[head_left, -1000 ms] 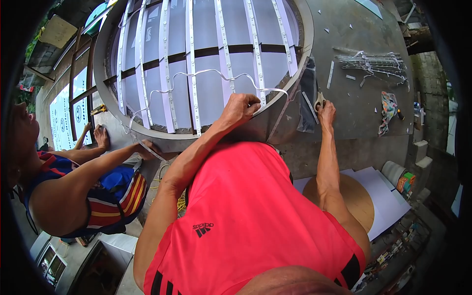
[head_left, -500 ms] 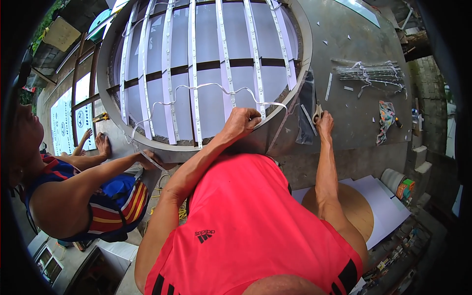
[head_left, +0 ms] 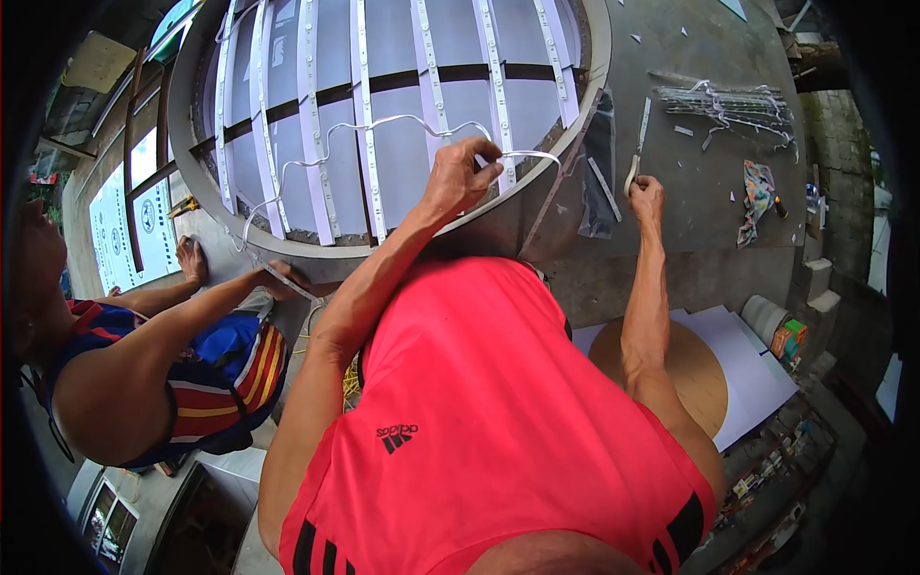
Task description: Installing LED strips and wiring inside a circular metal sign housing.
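My left hand [head_left: 462, 176] is closed in a pinch on a thin white wire [head_left: 402, 119] over the near edge of a large round metal frame [head_left: 602, 38]. Fixed across the frame's inside are several white LED strips [head_left: 364, 125]. The wire runs in waves over them, and its other end bends down at the frame's right rim. Over the table to the right, my right hand [head_left: 648, 197] grips scissors [head_left: 632, 174] with pale handles, their tips pointing away from me. A short loose strip [head_left: 604, 189] lies on clear plastic [head_left: 596, 144] beside it.
Bundled wired strips [head_left: 728, 107], a patterned cloth [head_left: 756, 199] and small scraps lie on the grey metal table [head_left: 690, 225]. At my left, a co-worker's hand [head_left: 286, 280] is at the frame's near edge, close to a dangling strip. A round brown board [head_left: 685, 379] lies lower right.
The view has shifted, so the table and frame sit higher. My left hand has moved slightly farther over the frame with the wire. The scissors have turned to point away from me.
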Demonstrator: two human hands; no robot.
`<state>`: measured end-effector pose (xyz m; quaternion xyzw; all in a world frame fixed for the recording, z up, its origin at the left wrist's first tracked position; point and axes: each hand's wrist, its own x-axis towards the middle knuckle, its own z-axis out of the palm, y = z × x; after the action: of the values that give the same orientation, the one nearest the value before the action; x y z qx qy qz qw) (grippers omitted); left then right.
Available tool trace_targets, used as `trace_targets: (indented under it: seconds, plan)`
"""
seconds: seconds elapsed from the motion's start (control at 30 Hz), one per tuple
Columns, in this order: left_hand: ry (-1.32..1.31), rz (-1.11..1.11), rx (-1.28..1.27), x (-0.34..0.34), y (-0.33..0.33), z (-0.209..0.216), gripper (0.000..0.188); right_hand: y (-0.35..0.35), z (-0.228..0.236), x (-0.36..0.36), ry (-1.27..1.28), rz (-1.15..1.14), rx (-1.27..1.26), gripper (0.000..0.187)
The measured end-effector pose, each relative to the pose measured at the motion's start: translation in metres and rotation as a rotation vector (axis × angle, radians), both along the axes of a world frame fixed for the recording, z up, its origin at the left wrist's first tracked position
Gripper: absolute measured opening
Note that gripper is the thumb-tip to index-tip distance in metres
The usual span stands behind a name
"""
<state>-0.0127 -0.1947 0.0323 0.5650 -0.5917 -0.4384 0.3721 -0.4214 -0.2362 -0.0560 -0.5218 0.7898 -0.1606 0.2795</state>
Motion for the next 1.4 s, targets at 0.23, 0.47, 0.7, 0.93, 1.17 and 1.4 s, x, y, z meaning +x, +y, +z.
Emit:
trace_targets:
  seconds: [0.23, 0.47, 0.7, 0.93, 1.17, 1.4]
  plan:
    - [-0.100, -0.140, -0.123, -0.005, -0.030, -0.004, 0.031, 0.065, 0.128, 0.093, -1.119, 0.007, -0.037, 0.027]
    - [-0.294, -0.308, -0.092, -0.021, -0.047, -0.014, 0.022, 0.134, 0.167, 0.163, -1.137, 0.125, 0.258, 0.048]
    - [-0.229, -0.347, 0.047, -0.021, -0.059, -0.014, 0.019, 0.140, 0.164, 0.179, -1.155, -0.004, 0.325, 0.050]
    - [-0.098, -0.384, 0.056, -0.015, -0.063, -0.011, 0.023, 0.127, 0.163, 0.191, -1.071, -0.038, 0.363, 0.054]
    - [-0.044, -0.403, 0.042, -0.012, -0.065, -0.011, 0.022, 0.118, 0.160, 0.200, -0.989, -0.072, 0.409, 0.057]
    - [-0.074, -0.441, 0.016, -0.012, -0.069, -0.010, 0.026, 0.111, 0.154, 0.204, -0.955, -0.079, 0.377, 0.058]
